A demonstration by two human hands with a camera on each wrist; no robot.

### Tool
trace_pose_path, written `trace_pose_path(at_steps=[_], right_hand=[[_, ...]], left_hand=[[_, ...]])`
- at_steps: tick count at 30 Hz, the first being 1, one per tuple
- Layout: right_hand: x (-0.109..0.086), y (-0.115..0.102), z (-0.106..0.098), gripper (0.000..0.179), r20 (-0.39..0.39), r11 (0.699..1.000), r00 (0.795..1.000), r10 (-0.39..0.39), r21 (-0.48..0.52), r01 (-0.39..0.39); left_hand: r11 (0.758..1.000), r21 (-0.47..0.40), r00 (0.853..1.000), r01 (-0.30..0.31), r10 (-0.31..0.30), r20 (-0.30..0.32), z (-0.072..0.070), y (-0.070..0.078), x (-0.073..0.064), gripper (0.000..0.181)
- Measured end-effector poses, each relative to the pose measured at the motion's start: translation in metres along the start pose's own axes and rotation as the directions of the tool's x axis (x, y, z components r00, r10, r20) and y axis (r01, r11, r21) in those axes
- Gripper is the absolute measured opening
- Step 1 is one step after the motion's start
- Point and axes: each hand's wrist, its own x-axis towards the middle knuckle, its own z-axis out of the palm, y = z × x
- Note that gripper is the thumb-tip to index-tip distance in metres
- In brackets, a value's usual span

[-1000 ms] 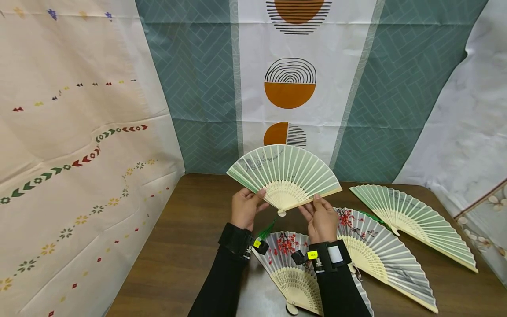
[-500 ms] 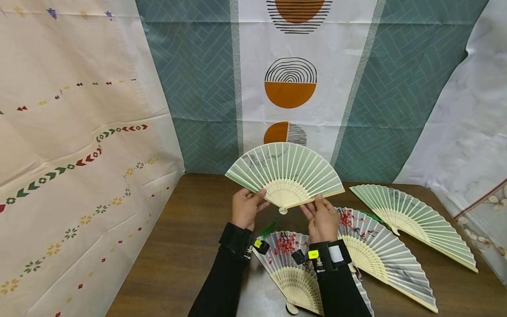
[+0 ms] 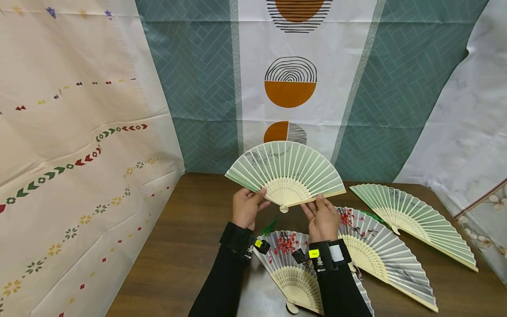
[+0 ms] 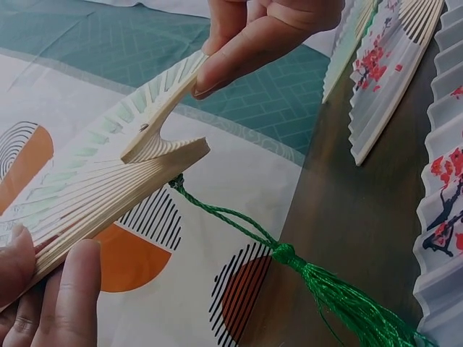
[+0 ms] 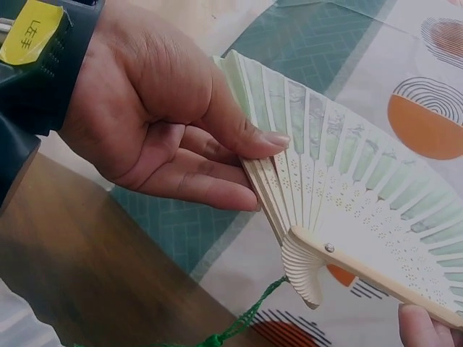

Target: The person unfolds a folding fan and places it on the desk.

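Note:
A pale green folding fan (image 3: 291, 169) is spread wide and held up above the table between both hands. My left hand (image 3: 246, 209) pinches its left edge between thumb and fingers. At the right outer rib, my right hand (image 3: 322, 220) pinches the wood in the same way. Bare wooden ribs (image 5: 318, 181) meet at a rivet near the fan's curved foot, seen in the right wrist view. From that foot hangs a green tassel (image 4: 325, 289), clearest in the left wrist view.
Below the hands, a white fan with red blossoms (image 3: 291, 268) lies open, partly hidden by the right forearm. To the right lie another blossom fan (image 3: 380, 251) and a second green fan (image 3: 416, 218), both spread on the brown table (image 3: 178, 246). Patterned cloth (image 3: 206, 88) hangs behind.
The held fan has risen slightly, and its right end has shifted a little to the right, spreading slightly wider. Both hands keep their pinch; the fans on the table stay put.

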Motion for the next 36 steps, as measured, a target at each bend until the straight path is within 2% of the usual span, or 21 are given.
trace_pose_path(at_steps=[20,29,36], right_hand=[[0.0015,-0.0023,-0.0007,0.025,-0.020,0.999,1.000,0.016,0.047,-0.015],[0.0056,-0.0044,-0.0020,0.018,-0.047,0.997,0.999,0.016,0.076,-0.013],[0.0068,-0.0069,-0.0043,0.023,-0.072,0.996,0.997,0.019,0.086,-0.013]], left_hand=[[1.000,-0.023,1.000,0.004,-0.004,0.001,0.0017,0.0010,-0.0019,0.022],[0.999,-0.052,1.000,-0.003,0.003,-0.007,0.0035,0.0016,-0.0014,0.022],[0.998,-0.059,1.000,-0.005,0.005,0.000,0.0047,0.0016,-0.0015,0.025]])
